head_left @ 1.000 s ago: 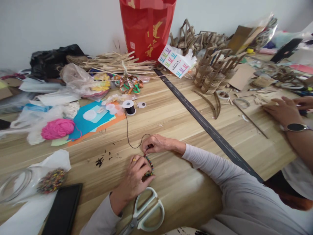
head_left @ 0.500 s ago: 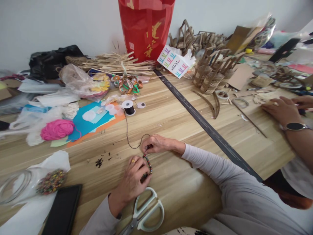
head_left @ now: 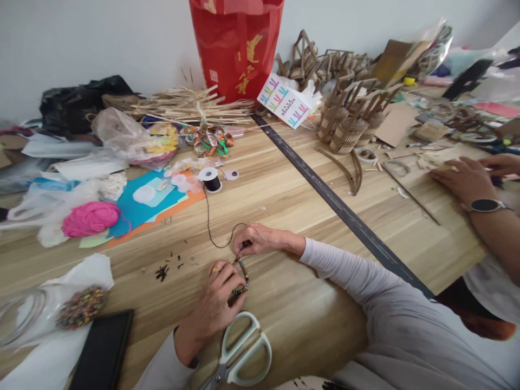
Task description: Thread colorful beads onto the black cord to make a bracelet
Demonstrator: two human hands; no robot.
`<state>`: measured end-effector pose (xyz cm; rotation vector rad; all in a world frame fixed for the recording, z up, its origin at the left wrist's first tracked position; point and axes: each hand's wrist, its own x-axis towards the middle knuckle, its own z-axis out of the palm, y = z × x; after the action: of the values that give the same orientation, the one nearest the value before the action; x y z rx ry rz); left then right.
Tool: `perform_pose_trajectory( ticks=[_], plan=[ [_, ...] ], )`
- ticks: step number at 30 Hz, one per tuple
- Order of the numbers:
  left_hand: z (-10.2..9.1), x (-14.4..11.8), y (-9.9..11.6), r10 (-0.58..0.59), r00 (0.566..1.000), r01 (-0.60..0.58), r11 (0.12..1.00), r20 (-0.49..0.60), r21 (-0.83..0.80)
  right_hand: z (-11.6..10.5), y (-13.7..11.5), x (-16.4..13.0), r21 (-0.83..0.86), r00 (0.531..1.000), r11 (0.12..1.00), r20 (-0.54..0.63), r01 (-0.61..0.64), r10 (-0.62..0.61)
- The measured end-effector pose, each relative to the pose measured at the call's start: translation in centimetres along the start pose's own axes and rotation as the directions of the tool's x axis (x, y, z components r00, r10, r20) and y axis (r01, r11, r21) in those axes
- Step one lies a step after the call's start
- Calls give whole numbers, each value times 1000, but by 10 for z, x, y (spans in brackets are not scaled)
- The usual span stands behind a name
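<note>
A small string of coloured beads (head_left: 245, 275) curves between my two hands at the front of the table. My left hand (head_left: 217, 295) has its fingers curled round the near part of the beads. Beyond it, my right hand (head_left: 258, 239) pinches the black cord at the far end of the beads; the fingertips are partly hidden. From there the black cord (head_left: 208, 219) loops over the wood to a white spool (head_left: 211, 180) wound with black. White-handled scissors (head_left: 247, 355) lie just below my left hand.
Black cord snippets (head_left: 162, 272), a bag of loose beads (head_left: 82, 307) and a phone (head_left: 103, 349) lie left. Pink yarn (head_left: 90, 218) is farther back. A dark strip (head_left: 325, 192) crosses the table. Small woven baskets (head_left: 347, 132) stand beyond it; another person's hand (head_left: 465, 179) works right.
The whole view has shifted slightly, so things appear a little farther left. Both hands keep their hold on the beads and cord, with hardly any movement.
</note>
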<state>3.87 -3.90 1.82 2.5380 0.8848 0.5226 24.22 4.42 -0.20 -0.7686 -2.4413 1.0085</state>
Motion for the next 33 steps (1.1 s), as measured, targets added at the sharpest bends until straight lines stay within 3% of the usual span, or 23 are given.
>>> perform_pose_trajectory(
  ticks=[25,33],
  plan=[
    [2,-3,-4,49,998,-51,998,-33,-41,0,0,0,-4,1000,1000,-3,8,-8],
    [6,-10,-9,176,979,-183,981,-103,-61,0,0,0,-12,1000,1000,-15,10,-10]
  ],
)
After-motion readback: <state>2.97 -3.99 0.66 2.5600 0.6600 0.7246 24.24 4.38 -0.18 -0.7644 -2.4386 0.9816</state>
